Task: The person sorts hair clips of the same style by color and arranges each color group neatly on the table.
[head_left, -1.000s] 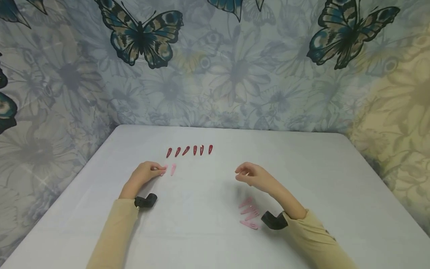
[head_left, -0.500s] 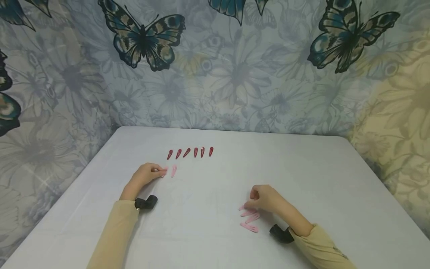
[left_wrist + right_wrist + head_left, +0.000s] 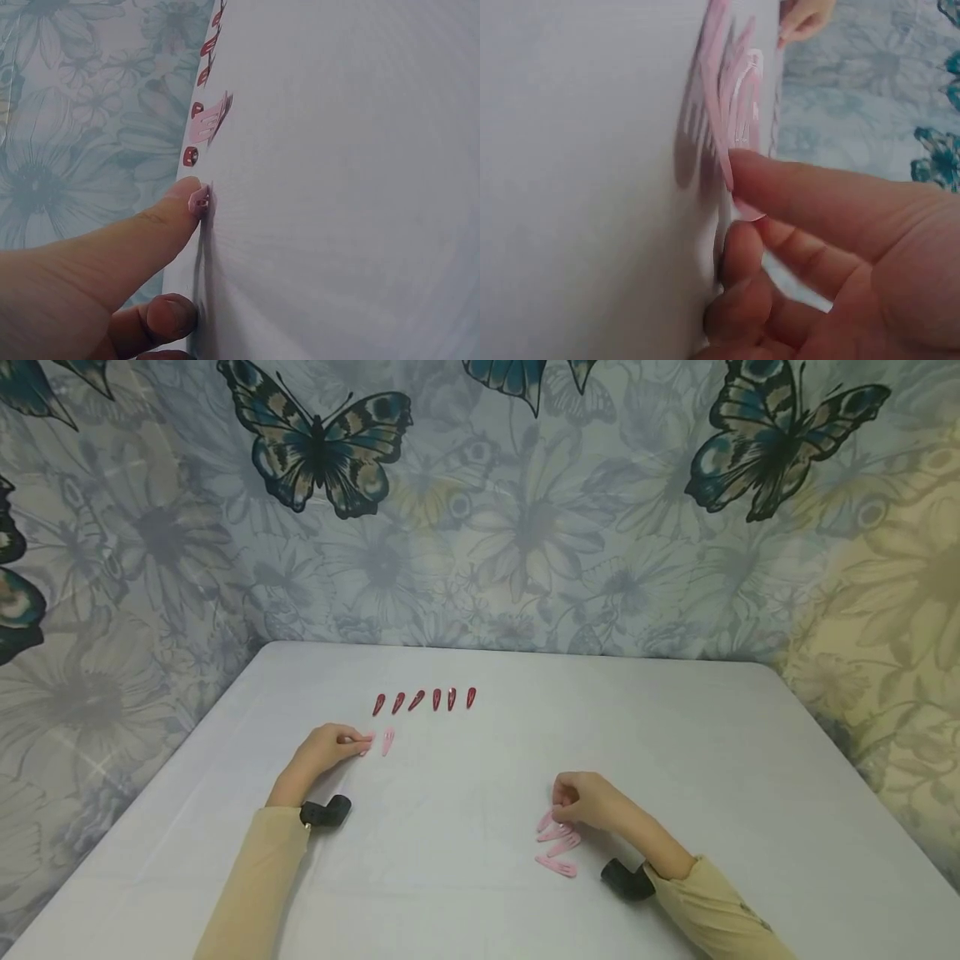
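My left hand (image 3: 324,755) pinches a pink snap hair clip (image 3: 199,201) at the left end of a short pink pair on the white table. Beside it lies another pink hair clip (image 3: 387,742), apart from my fingers. Over the pink pile at the right, my right hand (image 3: 594,803) pinches one end of a pink hair clip (image 3: 748,97) between thumb and index finger. More pink hair clips (image 3: 557,867) lie loose just below that hand. Behind the pink pair runs a row of several red hair clips (image 3: 437,699).
The white table (image 3: 450,893) ends at a back edge against a fabric backdrop (image 3: 525,552) with butterflies and flowers. Black wrist cameras (image 3: 326,811) sit on both forearms, low over the table.
My right hand has come down and toward me to the pink pile and now pinches a clip, which has turned slightly. The left hand stays at its clip.
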### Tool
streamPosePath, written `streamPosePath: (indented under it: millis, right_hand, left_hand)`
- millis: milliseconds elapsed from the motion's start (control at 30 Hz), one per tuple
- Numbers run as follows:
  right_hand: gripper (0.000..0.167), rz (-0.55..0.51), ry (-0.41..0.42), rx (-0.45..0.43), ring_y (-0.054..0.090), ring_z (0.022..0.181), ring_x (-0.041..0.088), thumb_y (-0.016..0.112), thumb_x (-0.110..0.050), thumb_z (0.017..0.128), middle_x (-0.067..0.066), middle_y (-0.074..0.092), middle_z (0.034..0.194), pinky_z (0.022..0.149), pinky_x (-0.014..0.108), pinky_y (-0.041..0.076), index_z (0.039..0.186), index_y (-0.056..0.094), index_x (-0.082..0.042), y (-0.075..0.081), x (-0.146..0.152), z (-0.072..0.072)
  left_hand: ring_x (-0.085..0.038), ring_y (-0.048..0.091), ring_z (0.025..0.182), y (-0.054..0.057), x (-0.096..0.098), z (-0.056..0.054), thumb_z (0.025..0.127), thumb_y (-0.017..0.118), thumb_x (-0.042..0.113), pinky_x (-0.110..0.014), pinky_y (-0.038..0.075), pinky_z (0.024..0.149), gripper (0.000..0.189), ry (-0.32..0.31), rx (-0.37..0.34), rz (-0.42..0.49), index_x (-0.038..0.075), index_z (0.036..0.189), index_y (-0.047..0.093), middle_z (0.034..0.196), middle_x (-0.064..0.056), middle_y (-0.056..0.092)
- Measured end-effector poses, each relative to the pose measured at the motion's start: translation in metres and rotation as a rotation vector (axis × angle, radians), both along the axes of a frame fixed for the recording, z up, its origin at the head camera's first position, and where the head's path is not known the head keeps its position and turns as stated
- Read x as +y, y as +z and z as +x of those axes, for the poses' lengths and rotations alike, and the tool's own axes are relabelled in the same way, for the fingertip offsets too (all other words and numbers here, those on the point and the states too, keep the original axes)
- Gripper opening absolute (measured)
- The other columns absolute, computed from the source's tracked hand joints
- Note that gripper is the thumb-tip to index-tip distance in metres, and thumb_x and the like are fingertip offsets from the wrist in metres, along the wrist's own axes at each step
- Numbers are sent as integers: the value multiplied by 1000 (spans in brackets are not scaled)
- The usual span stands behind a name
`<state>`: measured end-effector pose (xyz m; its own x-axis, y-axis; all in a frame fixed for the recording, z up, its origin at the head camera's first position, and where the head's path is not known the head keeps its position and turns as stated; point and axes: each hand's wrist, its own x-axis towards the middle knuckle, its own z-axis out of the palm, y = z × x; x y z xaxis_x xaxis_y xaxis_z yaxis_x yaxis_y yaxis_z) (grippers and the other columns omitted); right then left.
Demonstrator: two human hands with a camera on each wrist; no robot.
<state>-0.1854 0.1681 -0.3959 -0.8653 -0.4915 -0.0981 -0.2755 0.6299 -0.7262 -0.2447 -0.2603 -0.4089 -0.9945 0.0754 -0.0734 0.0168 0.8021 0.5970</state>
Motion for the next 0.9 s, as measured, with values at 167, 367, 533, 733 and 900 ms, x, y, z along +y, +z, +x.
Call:
streamPosePath:
  millis: [167, 367, 533, 733, 900]
  right_hand:
    - [19, -134, 23, -20, 54, 79, 17, 72, 4, 92, 3, 65, 86, 67, 30, 43, 83, 59, -6, 0, 3, -6]
    - [17, -288, -33, 14, 66, 93, 24, 66, 7, 92, 13, 76, 97, 75, 30, 49, 83, 56, -4, -1, 3, -10]
    - [6, -366, -60, 12, 62, 86, 17, 67, 7, 98, 5, 71, 88, 78, 28, 51, 94, 63, 5, -1, 2, -10]
    - [9, -421, -14, 24, 61, 87, 16, 65, 4, 105, 6, 72, 85, 82, 30, 48, 109, 63, 12, -3, 2, -11]
    - [7, -422, 22, 37, 52, 74, 14, 61, 6, 107, 7, 68, 81, 70, 28, 40, 111, 59, 11, -6, 1, -11]
  left_hand:
    - [-42, 61, 100, -1, -2, 0, 103, 77, 15, -59, 50, 96, 23, -6, 11, -5, -8, 107, 77, 116, -32, 70]
    - [-40, 61, 99, -3, -1, -2, 104, 77, 16, -58, 50, 94, 25, 2, 3, 8, -8, 108, 77, 116, -30, 70]
    - [-41, 60, 100, -2, -3, 0, 103, 77, 14, -58, 49, 95, 22, -2, 9, 17, -8, 105, 77, 114, -29, 70]
    - [-36, 57, 93, -2, -2, -2, 103, 78, 16, -54, 50, 89, 23, 0, 2, 20, -7, 105, 77, 107, -25, 70]
    - [-38, 58, 96, -2, -2, -3, 103, 77, 16, -56, 50, 91, 23, -16, 3, 25, -7, 105, 77, 111, -28, 70]
